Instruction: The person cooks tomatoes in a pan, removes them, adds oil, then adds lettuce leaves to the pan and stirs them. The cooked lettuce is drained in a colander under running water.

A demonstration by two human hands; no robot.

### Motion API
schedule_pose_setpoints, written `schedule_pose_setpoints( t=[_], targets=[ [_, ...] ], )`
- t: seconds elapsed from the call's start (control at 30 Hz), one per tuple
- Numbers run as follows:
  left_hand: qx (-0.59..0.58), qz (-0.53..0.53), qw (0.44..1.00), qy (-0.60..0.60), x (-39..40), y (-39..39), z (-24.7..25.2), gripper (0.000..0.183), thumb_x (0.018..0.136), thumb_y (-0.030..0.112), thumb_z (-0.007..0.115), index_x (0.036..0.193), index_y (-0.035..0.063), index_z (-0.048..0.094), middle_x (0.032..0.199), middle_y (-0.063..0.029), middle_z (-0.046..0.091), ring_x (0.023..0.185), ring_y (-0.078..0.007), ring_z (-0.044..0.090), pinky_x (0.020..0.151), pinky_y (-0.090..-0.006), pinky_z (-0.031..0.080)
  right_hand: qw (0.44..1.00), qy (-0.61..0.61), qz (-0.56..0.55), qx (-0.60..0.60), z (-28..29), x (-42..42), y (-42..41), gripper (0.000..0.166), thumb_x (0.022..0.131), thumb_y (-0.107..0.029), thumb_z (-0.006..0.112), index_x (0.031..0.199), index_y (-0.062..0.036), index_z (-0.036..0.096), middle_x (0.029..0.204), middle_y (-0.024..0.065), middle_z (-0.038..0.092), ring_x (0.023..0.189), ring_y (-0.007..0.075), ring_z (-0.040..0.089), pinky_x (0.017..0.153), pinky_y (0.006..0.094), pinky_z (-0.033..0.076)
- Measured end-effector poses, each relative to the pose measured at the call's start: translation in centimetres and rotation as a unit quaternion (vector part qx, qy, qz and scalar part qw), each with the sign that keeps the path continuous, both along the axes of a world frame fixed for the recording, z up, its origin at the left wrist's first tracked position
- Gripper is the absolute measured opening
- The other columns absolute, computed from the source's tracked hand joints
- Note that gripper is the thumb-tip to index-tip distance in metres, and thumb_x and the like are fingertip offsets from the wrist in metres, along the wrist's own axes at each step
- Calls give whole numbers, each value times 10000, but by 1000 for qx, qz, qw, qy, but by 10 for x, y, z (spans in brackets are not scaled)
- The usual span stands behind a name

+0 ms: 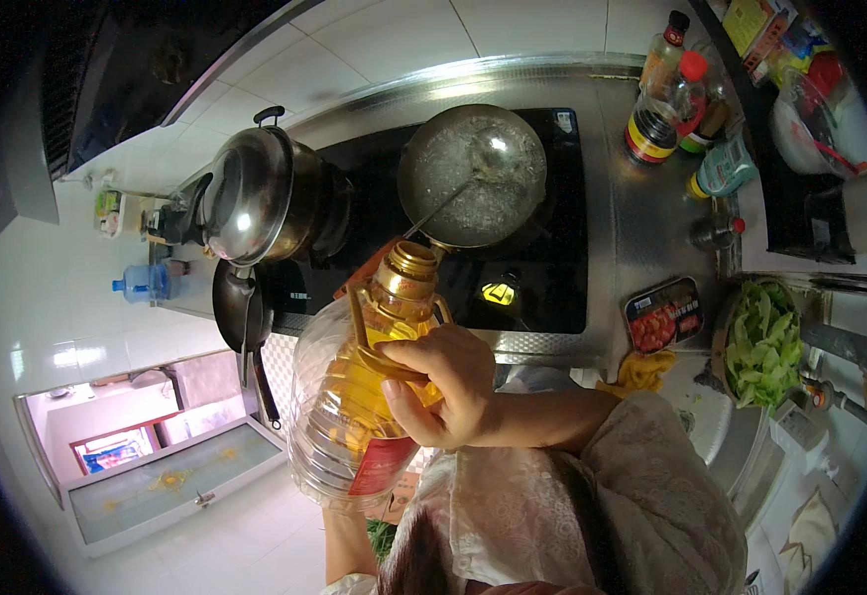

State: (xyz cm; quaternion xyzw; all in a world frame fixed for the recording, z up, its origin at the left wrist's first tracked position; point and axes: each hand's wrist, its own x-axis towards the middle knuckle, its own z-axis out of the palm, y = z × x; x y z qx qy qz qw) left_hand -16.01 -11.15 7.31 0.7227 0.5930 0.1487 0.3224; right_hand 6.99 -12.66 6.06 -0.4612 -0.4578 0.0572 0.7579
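My right hand (pixel 444 379) grips the yellow handle of a large clear plastic oil bottle (pixel 329 394), partly full of yellow oil. The bottle is tilted, its uncapped gold neck pointing towards the stove. My left forearm (pixel 348 547) reaches up to the bottle's base; the hand itself is hidden behind it. Just beyond the bottle mouth, a round wok (pixel 441 156) of clear, bubbling liquid sits on the black glass cooktop (pixel 552 290). A metal ladle (pixel 444 204) rests in the liquid, its brown handle leaning over the near rim, partly behind the bottle.
A lidded steel pot (pixel 251 201) stands left of the wok, with a dark frying pan (pixel 236 309) nearer me. Sauce bottles (pixel 656 126) line the right counter. A packaged red-food tray (pixel 664 316) and a bowl of green leaves (pixel 764 342) lie near the sink (pixel 708 413).
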Motion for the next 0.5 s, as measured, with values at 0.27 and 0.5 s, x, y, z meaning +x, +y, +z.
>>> schedule_pose_setpoints(
  t=[0.27,0.5],
  targets=[
    [52,14,996,77,-3,9,15,413,836,220,629,1188,31,523,1131,-59,582,1011,-179,549,891,-296,432,999,39,-2,-13,1,7,16,242,719,-63,645,938,22,587,736,94,611,541,189,545,528,287,422],
    [48,5,998,42,8,18,21,417,849,197,608,1202,2,501,1152,-82,574,1004,-176,556,867,-280,456,998,57,-8,-9,-7,9,25,240,734,-55,638,948,34,574,766,106,619,575,190,572,548,282,442]
  ],
)
